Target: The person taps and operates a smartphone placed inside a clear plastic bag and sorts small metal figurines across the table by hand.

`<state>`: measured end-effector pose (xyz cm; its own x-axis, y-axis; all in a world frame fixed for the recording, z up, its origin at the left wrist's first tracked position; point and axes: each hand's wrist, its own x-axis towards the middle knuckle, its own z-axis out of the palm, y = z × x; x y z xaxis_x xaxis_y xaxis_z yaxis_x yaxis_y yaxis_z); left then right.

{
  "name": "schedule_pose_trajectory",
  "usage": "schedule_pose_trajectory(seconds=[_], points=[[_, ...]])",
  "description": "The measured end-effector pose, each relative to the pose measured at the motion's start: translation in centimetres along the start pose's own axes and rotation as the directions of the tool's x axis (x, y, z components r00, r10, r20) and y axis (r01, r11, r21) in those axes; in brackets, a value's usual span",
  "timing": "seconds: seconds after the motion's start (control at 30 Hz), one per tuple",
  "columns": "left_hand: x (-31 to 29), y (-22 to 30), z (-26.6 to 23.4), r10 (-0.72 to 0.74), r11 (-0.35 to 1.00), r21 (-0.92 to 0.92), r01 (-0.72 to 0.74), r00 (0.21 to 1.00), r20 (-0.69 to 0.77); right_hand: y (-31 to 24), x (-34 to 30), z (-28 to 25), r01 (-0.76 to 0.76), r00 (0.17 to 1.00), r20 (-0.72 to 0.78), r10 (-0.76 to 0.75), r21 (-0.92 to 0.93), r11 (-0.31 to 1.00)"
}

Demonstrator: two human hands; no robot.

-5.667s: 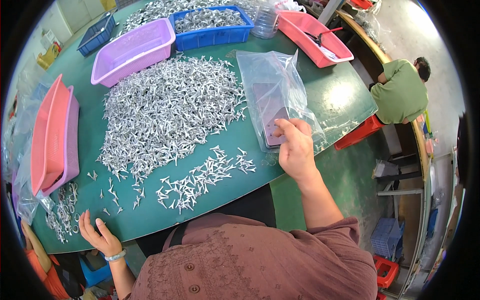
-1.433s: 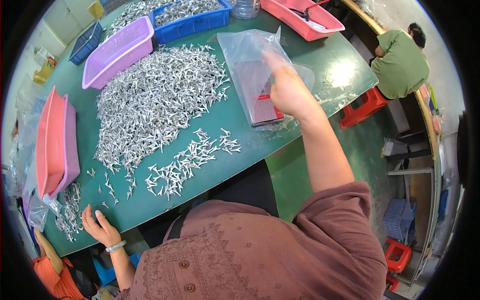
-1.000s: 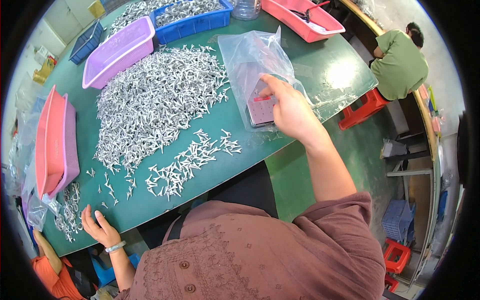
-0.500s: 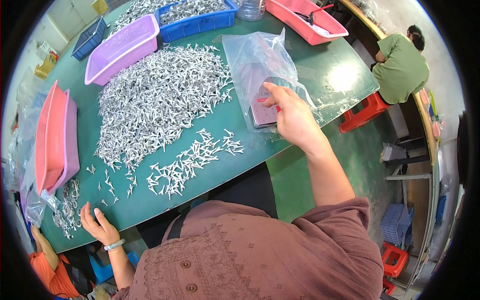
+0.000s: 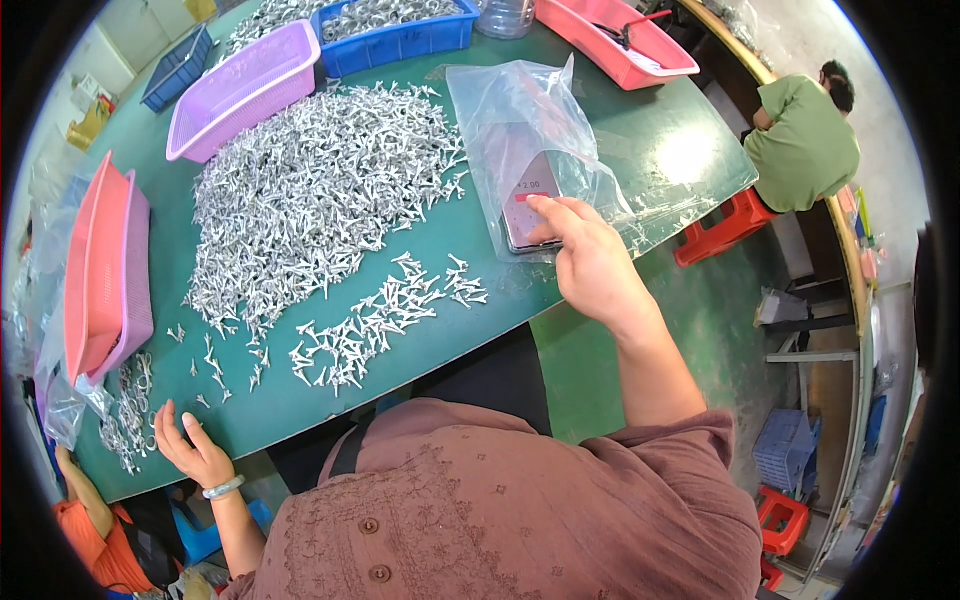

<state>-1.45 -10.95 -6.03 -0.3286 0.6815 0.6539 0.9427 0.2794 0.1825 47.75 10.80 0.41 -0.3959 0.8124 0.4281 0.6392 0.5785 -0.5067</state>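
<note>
My right hand (image 5: pixel 597 262) reaches over the table's near edge, its index finger touching the lit screen of a smartphone (image 5: pixel 519 222) inside a clear plastic bag (image 5: pixel 500 95). The thumb and other fingers are partly bent, with nothing held. At the front left edge my left hand (image 5: pixel 195 455) rests with its fingers apart and empty, a bracelet on the wrist. Just beside it lie several metal key rings with chains (image 5: pixel 128 415). A small group of silver tower-shaped charms (image 5: pixel 375 325) lies between my hands, in front of a large heap of the same charms (image 5: pixel 310 200).
A purple basket (image 5: pixel 245 90), a blue bin (image 5: pixel 400 45) of metal rings and a pink tray (image 5: pixel 620 45) stand along the back of the green table (image 5: pixel 440 355). Stacked baskets (image 5: pixel 100 270) lean at the left. One person (image 5: pixel 805 140) sits at right; another's orange sleeve (image 5: pixel 95 540) shows lower left.
My right index finger has moved down and slightly back on the phone, uncovering more of the screen. My left hand has hardly moved.
</note>
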Motion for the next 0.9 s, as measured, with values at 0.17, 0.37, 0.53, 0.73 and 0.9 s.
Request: schedule_pose_trajectory(seconds=[0.17, 0.37, 0.53, 0.73, 0.9], points=[[-0.1, 0.0, 0.0, -0.006, 1.000, -0.001, 0.006, 1.000, -0.004, -0.1, 0.1, -0.2, 0.017, 1.000, 0.024, -0.016, -0.052, 0.998], [-0.1, 0.1, -0.1, -0.013, 1.000, -0.010, 0.013, 1.000, -0.003, -0.4, 0.7, -1.0, -0.027, 0.999, -0.023, 0.026, -0.023, 0.999], [-0.1, 0.0, -0.1, -0.007, 1.000, -0.008, 0.007, 1.000, -0.002, 0.5, 1.2, -0.7, -0.014, 0.996, -0.089, 0.010, -0.046, 0.999], [-0.1, 0.0, 0.0, -0.019, 1.000, -0.009, 0.019, 1.000, -0.001, 1.2, 2.0, 0.3, -0.026, 0.996, -0.082, 0.018, -0.107, 0.994], [0.0, 0.0, 0.0, -0.020, 1.000, -0.012, 0.020, 1.000, 0.000, 1.7, 2.1, 0.6, -0.034, 0.999, -0.032, 0.030, -0.131, 0.991]])
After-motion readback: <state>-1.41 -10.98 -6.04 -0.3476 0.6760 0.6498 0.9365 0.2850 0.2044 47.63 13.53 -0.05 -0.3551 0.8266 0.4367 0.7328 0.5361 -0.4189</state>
